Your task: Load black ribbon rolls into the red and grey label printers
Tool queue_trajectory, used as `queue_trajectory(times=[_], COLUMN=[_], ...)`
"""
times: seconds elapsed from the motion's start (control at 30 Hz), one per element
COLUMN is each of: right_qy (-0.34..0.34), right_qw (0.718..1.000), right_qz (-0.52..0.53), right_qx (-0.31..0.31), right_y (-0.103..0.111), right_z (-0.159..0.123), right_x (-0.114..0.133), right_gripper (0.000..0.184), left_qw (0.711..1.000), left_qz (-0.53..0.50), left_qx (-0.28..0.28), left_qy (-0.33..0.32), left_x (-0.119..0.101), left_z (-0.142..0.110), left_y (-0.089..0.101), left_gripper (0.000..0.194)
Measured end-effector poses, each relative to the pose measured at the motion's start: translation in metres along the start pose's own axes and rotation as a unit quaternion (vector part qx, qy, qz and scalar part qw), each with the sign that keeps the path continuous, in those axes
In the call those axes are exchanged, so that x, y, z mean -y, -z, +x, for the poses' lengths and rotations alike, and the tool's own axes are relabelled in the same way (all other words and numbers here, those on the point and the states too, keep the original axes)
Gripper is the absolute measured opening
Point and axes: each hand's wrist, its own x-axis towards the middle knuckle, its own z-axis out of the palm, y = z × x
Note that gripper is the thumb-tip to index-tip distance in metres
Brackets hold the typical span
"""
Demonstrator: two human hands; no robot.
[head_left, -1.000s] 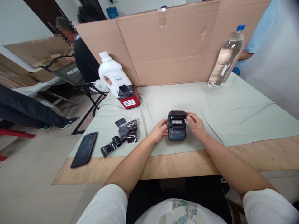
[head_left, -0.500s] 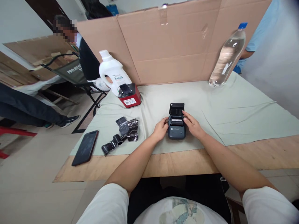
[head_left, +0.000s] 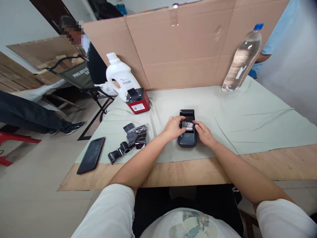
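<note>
A small dark grey label printer point(head_left: 187, 140) rests on the cloth in front of me, its lid point(head_left: 187, 112) tipped back. Over the open compartment is a small roll point(head_left: 188, 125), dark with a pale, marked patch. My left hand point(head_left: 174, 127) reaches across from the left, thumb and forefinger closed on the roll's left end. At the compartment's right edge, my right hand point(head_left: 204, 133) has its fingers bent against the printer's side. Whether its fingertips also touch the roll, I cannot tell.
Crumpled black plastic film point(head_left: 131, 138) and a phone point(head_left: 91, 155) lie left. Behind them stand a red-and-black box-shaped device point(head_left: 138, 102) and a white jug point(head_left: 121, 76). A water bottle point(head_left: 242, 59) leans against the cardboard screen point(head_left: 183, 49). A person point(head_left: 92, 59) is beyond.
My left hand has moved up and right from the printer's side onto the roll, which now sits higher in the compartment. My right hand has slid slightly down from the lid's hinge.
</note>
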Motion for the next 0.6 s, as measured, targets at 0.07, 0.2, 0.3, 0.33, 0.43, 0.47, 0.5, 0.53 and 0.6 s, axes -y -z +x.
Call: queue_trajectory(times=[0.07,0.2,0.3,0.33,0.43,0.47,0.5,0.53,0.6], right_qy=[0.003,0.006,0.001,-0.001,-0.006,-0.008,-0.008,-0.006,-0.001], right_qw=[1.0,1.0,1.0,1.0,1.0,1.0,1.0,1.0,1.0], right_qz=[0.001,0.003,0.001,0.0,0.0,0.0,0.0,-0.001,-0.005], right_qx=[-0.01,-0.013,-0.01,-0.009,-0.004,-0.004,-0.005,-0.006,-0.01], right_y=[0.0,0.0,0.002,0.003,0.004,0.003,0.003,0.003,0.002], right_z=[0.0,0.001,0.001,0.001,0.001,0.001,0.0,0.0,0.0], right_x=[0.0,0.002,0.003,0.003,0.001,0.0,-0.001,-0.001,-0.001], right_gripper=[0.058,0.061,0.063,0.063,0.063,0.063,0.062,0.061,0.06], left_qw=[0.998,0.978,0.982,0.989,0.999,0.997,0.994,0.991,0.989], left_qz=[0.048,0.153,0.138,0.105,-0.029,-0.071,-0.105,-0.127,-0.135], left_qx=[0.047,0.136,0.122,0.101,0.018,-0.007,-0.029,-0.047,-0.064], left_qy=[-0.016,-0.041,-0.042,-0.035,-0.014,-0.01,-0.005,0.002,0.018], left_x=[-0.008,-0.017,-0.018,-0.018,-0.015,-0.013,-0.01,-0.005,0.008], left_z=[0.013,0.031,0.034,0.033,0.023,0.016,0.007,-0.004,-0.028], left_y=[0.003,-0.002,-0.008,-0.009,-0.001,0.005,0.012,0.02,0.037], left_gripper=[0.05,0.038,0.019,0.016,0.01,0.009,0.01,0.012,0.016])
